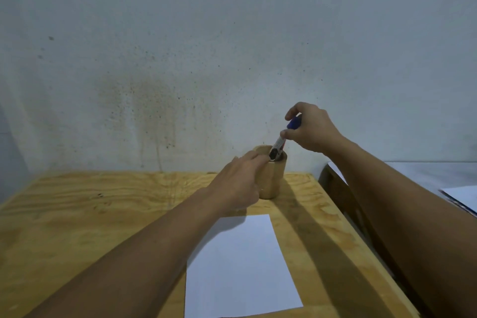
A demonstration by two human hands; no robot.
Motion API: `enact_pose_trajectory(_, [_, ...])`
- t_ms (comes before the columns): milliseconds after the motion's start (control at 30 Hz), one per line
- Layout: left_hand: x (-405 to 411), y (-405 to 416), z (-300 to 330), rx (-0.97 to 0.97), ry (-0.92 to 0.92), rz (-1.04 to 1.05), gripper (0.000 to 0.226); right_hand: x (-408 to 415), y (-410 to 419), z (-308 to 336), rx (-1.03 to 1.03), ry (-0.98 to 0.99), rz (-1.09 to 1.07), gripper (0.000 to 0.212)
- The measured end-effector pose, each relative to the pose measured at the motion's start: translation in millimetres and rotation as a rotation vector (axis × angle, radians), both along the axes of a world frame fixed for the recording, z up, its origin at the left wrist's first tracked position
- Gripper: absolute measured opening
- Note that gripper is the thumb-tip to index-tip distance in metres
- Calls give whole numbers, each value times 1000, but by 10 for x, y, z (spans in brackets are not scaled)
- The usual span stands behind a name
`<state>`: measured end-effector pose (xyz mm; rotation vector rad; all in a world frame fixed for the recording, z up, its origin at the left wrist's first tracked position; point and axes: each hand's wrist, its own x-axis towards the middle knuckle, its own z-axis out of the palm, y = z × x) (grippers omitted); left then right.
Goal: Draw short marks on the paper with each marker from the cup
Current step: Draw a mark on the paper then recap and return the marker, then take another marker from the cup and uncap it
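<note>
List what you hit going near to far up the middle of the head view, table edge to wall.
paper → left hand → wooden cup → blue-capped marker, lower end in the cup → right hand gripping its top → wall.
</note>
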<state>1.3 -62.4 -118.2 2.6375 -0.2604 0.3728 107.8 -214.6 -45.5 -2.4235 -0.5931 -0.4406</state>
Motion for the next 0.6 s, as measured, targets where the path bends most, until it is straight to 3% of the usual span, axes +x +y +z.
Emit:
enact_pose_trajectory(233, [81,56,20,-62,-10,-10,63,7,99,-128,14,16,3,35])
enact_pose_trajectory(433, [135,129,22,-121,-18,-36,59,-11,-28,-213,-52,259,-28,43])
enact_pose_trajectory(600, [144,131,2,-222,8,-27,58,-109,-114,-329,88,371,-11,17])
